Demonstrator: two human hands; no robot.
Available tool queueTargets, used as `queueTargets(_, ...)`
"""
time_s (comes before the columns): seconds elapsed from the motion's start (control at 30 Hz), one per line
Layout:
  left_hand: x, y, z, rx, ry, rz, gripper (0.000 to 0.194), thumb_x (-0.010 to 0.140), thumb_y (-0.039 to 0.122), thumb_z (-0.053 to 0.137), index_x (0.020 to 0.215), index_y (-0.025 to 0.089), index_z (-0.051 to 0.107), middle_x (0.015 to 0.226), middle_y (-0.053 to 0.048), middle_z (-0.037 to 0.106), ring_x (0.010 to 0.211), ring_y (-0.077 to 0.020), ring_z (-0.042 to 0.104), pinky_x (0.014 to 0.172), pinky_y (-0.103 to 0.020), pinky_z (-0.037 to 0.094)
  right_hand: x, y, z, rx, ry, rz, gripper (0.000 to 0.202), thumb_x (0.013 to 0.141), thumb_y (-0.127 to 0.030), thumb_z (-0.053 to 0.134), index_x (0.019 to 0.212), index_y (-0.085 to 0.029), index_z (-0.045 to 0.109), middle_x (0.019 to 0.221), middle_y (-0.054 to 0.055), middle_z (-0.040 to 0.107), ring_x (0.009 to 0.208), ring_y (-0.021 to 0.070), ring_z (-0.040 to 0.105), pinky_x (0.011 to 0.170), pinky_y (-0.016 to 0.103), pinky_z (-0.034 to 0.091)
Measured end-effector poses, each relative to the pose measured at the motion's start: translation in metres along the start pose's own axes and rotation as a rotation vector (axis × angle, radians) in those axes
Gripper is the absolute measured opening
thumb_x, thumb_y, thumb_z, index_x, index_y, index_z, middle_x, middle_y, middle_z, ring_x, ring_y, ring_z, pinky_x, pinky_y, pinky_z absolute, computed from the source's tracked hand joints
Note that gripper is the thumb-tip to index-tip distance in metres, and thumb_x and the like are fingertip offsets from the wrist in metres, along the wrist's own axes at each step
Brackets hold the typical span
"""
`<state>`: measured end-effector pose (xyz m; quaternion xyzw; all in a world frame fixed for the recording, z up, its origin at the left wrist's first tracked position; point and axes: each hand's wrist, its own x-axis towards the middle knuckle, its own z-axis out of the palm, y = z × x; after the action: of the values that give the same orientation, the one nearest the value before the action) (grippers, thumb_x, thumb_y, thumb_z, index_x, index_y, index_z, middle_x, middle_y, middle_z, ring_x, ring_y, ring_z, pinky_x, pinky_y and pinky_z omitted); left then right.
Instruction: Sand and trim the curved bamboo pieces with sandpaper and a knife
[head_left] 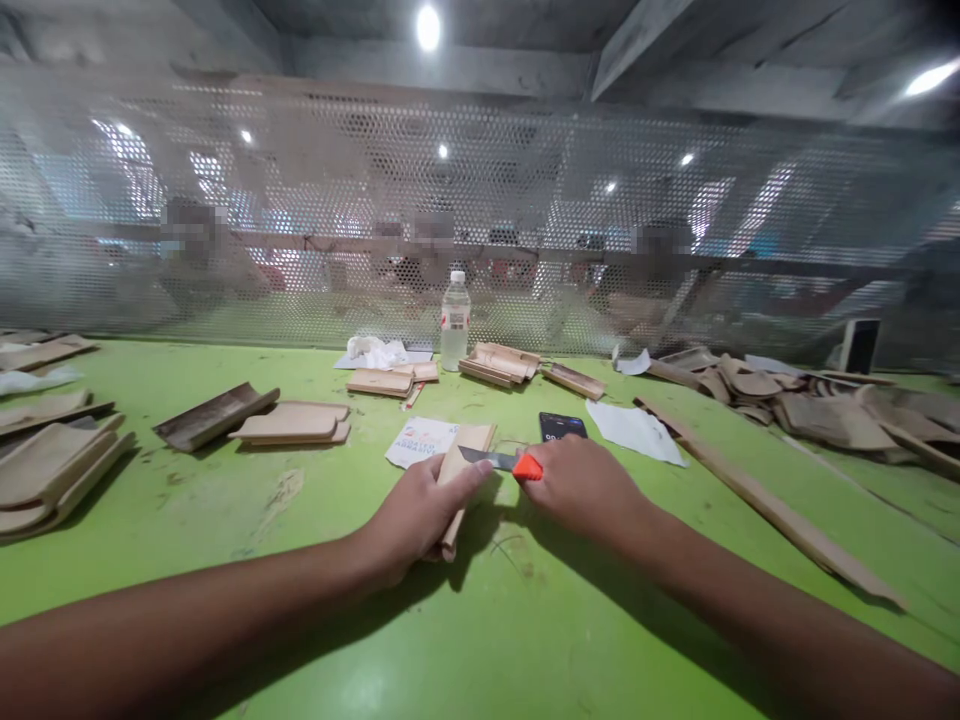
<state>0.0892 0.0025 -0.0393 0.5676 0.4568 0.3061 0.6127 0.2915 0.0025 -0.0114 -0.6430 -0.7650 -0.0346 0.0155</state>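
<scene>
Fingers of the left hand (416, 515) wrap a tan strip (463, 470), the grip clenched round it, the strip slanting up toward 1 o'clock on the green table (480, 640). Right hand (581, 490) grips a knife (504, 461) by its orange handle — the blade points toward 9 o'clock and lies across the strip's upper end. Just past the knife at 12 o'clock sits a dark phone (561, 426); a printed card (420, 440) lies at 11 o'clock, white paper (634, 430) at 1 o'clock. Farther off at 12 stands a bottle (454, 322), with stacks of tan pieces (499, 363) beside it. More pieces pile at 9 and 3 o'clock — a mesh screen (480, 200) backs the table.
</scene>
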Motion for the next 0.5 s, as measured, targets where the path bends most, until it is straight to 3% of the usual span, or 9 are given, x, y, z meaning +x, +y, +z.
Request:
queueTargets(0.1, -0.001, -0.001, 0.0, -0.007, -0.001, 0.012, 0.045, 0.09, 0.06, 0.067, 0.103, 0.017, 0.059, 0.065, 0.002, 0.061, 0.045, -0.0099, 0.055, 0.032, -0.016, 0.033, 0.004, 0.01, -0.006, -0.018, 0.039, 0.102, 0.027, 0.091, -0.023, 0.048, 0.075, -0.016, 0.069, 0.062, 0.005, 0.059, 0.051, 0.015, 0.043, 0.05, 0.03, 0.02)
queueTargets(0.2, -0.001, -0.002, -0.001, 0.013, -0.01, 0.018, 0.05, 0.089, 0.063, 0.066, 0.108, 0.017, 0.058, 0.063, 0.003, 0.06, 0.04, -0.0093, 0.05, 0.03, -0.017, 0.032, 0.008, 0.017, -0.011, -0.025, 0.081, 0.15, 0.032, 0.094, -0.027, 0.046, 0.077, -0.015, 0.07, 0.065, 0.008, 0.061, 0.055, 0.017, 0.046, 0.052, 0.031, 0.021)
queueTargets(0.3, 0.001, -0.003, -0.002, 0.021, -0.038, 0.037, 0.053, 0.09, 0.065, 0.065, 0.111, 0.017, 0.056, 0.055, 0.006, 0.055, 0.033, -0.0077, 0.043, 0.03, -0.018, 0.034, 0.008, 0.014, -0.01, 0.017, 0.037, 0.059, 0.03, 0.091, -0.028, 0.051, 0.069, -0.017, 0.067, 0.061, 0.004, 0.06, 0.053, 0.0149, 0.045, 0.051, 0.029, 0.023)
queueTargets(0.5, 0.001, -0.002, -0.002, 0.036, -0.06, 0.058, 0.049, 0.09, 0.063, 0.066, 0.108, 0.019, 0.056, 0.055, 0.006, 0.057, 0.034, -0.0079, 0.046, 0.03, -0.016, 0.037, 0.005, 0.005, -0.002, 0.1, -0.043, -0.09, 0.026, 0.084, -0.023, 0.059, 0.058, -0.019, 0.06, 0.054, -0.001, 0.053, 0.049, 0.0122, 0.041, 0.05, 0.028, 0.024)
